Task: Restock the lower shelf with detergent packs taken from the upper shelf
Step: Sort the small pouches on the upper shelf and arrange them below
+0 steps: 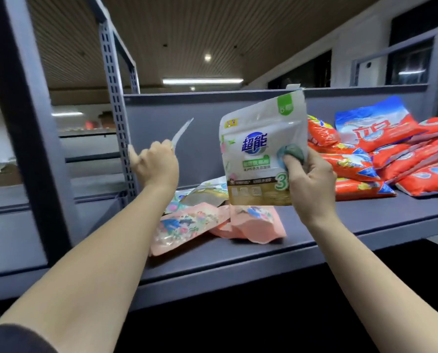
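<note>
White-and-green detergent pack [258,151] is pinched upright in my right hand [309,184], clear of the upper shelf [238,261] for carrying down; my left hand [157,164] grips another pack [181,132] edge-on.

The white detergent pack [258,149] held up in the right hand [312,184] carries the blue brand characters 超能 across its middle, a large green 3 low on its right side beside the thumb, and what looks like a 5 on the green tab at its top right corner. The smaller lines under the brand are too blurred to read. To the right of that pack, the topmost red and blue bag [375,123] on the pile shows large white characters, seemingly 立白, lying tilted. The pink pouches [187,225] below the white pack bear pictures only, no legible words.
</note>
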The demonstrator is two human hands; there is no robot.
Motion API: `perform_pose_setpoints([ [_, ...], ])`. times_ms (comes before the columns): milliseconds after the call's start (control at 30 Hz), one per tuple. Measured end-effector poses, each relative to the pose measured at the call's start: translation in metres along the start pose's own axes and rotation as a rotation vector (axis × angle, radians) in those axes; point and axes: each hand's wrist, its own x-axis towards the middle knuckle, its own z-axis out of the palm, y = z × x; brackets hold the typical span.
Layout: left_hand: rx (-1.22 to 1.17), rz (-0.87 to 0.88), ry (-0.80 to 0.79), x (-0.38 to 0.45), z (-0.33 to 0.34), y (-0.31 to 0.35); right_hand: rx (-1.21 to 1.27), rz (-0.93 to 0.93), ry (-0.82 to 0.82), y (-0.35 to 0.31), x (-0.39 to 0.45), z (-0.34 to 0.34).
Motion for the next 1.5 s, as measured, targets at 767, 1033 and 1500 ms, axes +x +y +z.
perform_pose_setpoints([
  [767, 0.008, -0.040, -0.953, -0.011, 0.003, -0.014, -0.713, 0.480, -0.637, 0.047, 0.037, 0.137],
  [1033, -0.023, -0.043, -0.917, -0.023, -0.012, -0.017, -0.791, 0.332, -0.940, 0.022, 0.030, 0.110],
  [1500, -0.235, -0.056, -0.635, -0.091, -0.097, -0.017, -0.453, -0.014, -0.623, -0.031, -0.052, 0.020],
])
